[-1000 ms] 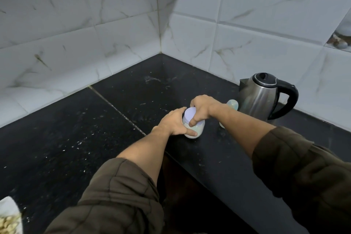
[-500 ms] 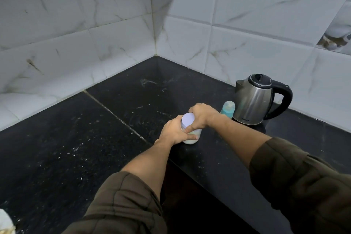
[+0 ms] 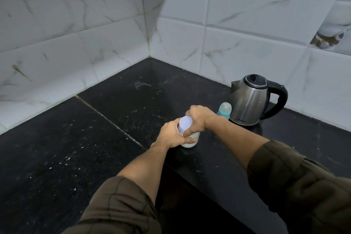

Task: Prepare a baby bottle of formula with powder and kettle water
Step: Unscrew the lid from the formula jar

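Observation:
A small clear powder jar (image 3: 190,141) with a pale lilac lid (image 3: 185,122) stands on the black counter (image 3: 117,112). My left hand (image 3: 171,135) wraps around the jar's body from the left. My right hand (image 3: 199,120) grips the lid's rim from the right and above. White powder shows through the jar's lower part. Behind my right hand stands a teal baby bottle (image 3: 224,110) with its cap on, partly hidden by my wrist. A steel kettle (image 3: 250,100) with a black handle and lid sits just right of the bottle.
White marbled wall tiles (image 3: 237,47) close off the counter's back and left, meeting in a corner. The counter's inner edge drops to a dark gap below my arms. White specks dust the counter top.
The view has shifted, so the kettle and bottle sit lower and more in sight. Both hands stay on the jar; the right hand has turned a little on the lid.

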`<state>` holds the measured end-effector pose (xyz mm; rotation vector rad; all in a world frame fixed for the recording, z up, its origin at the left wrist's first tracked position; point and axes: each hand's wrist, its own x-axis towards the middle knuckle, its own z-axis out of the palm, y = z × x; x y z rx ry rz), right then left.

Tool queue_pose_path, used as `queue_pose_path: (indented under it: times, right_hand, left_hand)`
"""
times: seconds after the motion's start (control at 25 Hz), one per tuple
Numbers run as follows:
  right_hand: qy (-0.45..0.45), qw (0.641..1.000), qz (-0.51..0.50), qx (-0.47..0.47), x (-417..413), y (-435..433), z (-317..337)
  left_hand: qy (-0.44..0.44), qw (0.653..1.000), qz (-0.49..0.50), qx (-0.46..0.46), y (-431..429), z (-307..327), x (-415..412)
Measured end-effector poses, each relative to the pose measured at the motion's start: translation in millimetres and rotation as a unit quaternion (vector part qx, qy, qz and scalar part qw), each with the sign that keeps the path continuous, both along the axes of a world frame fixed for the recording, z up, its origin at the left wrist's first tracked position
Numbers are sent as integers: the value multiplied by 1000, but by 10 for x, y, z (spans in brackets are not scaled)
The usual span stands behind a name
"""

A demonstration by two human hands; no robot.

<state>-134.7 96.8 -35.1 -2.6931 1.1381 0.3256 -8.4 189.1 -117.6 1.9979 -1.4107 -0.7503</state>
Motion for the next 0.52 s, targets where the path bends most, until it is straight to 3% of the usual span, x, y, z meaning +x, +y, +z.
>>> queue_pose_path:
  times: [0.44,0.52]
  right_hand:
    - [63,986,153,20,-14,-33,76]
    - [46,989,135,27,-47,-59,89]
  left_hand:
    - [0,1000,-7,12,-21,-24,54]
    - [-1,1000,-3,8,-17,-18,42]
